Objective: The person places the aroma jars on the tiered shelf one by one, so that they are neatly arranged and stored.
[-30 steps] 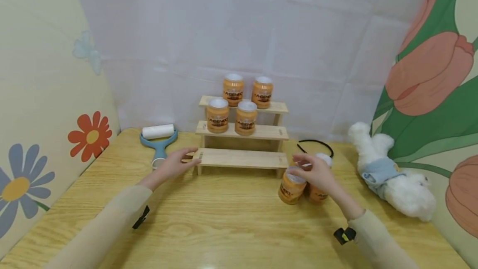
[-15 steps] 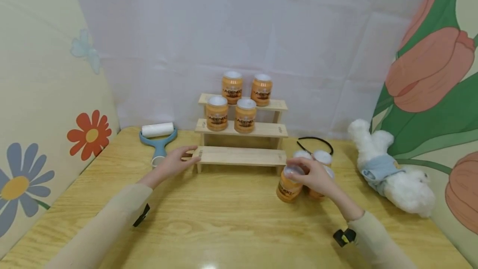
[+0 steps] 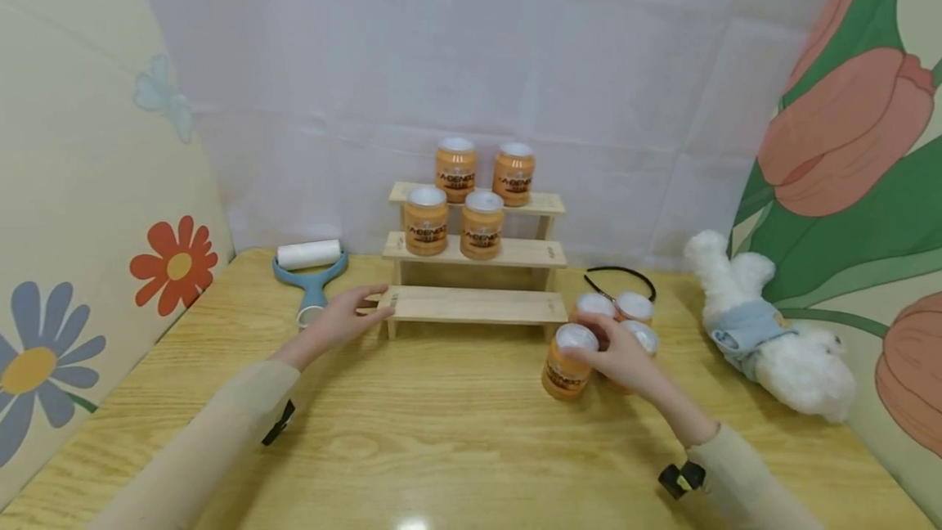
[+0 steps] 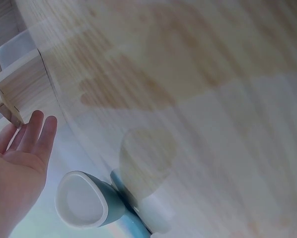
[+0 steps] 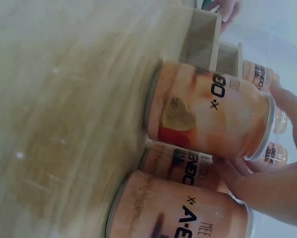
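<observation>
While near shelf (image 3: 478,305), jar (image 3: 565,373) between fingers (image 5: 290,109).

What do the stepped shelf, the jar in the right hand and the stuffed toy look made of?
Stepped shelf: probably wood, pale and matt, with grain showing.
Jar in the right hand: glossy highlights suggest plastic or glass; unclear which.
Stuffed toy: fluffy white pile, likely synthetic plush.
</observation>
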`<state>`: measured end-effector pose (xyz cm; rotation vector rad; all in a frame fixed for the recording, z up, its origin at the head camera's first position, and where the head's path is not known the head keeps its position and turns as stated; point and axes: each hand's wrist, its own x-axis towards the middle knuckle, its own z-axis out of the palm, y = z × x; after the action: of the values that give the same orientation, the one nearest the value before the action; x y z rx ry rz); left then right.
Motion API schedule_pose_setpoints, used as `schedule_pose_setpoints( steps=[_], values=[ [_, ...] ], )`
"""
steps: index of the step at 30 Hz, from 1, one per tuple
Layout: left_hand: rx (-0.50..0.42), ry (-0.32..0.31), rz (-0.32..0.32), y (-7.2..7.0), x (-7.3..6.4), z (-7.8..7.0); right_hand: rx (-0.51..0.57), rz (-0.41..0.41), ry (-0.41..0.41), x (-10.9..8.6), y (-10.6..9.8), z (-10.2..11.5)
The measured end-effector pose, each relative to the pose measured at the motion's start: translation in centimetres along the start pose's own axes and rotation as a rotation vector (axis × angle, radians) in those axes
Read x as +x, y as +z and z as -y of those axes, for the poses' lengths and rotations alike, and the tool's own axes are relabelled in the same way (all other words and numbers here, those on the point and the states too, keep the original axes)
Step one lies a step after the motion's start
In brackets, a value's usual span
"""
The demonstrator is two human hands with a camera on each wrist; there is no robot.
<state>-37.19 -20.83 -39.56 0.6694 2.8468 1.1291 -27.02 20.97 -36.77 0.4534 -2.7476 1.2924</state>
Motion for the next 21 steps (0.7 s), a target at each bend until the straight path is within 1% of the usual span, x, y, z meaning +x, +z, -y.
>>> schedule_pose_setpoints(
  steps=[2, 4, 7, 9, 11, 15, 21],
  values=[
    [-0.002, -0.003, 0.001, -0.1, 0.0, -0.1, -0.026, -0.016, 0.041, -0.2, 0.2, 0.0],
    [-0.004, -0.002, 0.002, -0.1, -0.1, -0.1, -0.024, -0.025, 0.090, -0.4, 0.6, 0.1],
    [-0.009, -0.006, 0.003, -0.1, 0.0, -0.1, -0.030, -0.041, 0.132, -0.6, 1.1, 0.1],
    [-0.006, 0.001, 0.002, 0.0, 0.0, 0.1, -0.038, -0.059, 0.132, -0.7, 1.4, 0.1],
    [-0.003, 0.002, -0.002, 0.0, 0.1, 0.3, -0.055, -0.076, 0.115, -0.7, 1.6, 0.2],
    [0.000, 0.007, -0.004, 0.1, 0.1, 0.4, -0.059, -0.084, 0.105, -0.8, 1.7, 0.1],
    [0.000, 0.005, -0.008, 0.0, 0.0, 0.0, 0.051, -0.083, 0.147, -0.9, 1.8, 0.1]
  ],
)
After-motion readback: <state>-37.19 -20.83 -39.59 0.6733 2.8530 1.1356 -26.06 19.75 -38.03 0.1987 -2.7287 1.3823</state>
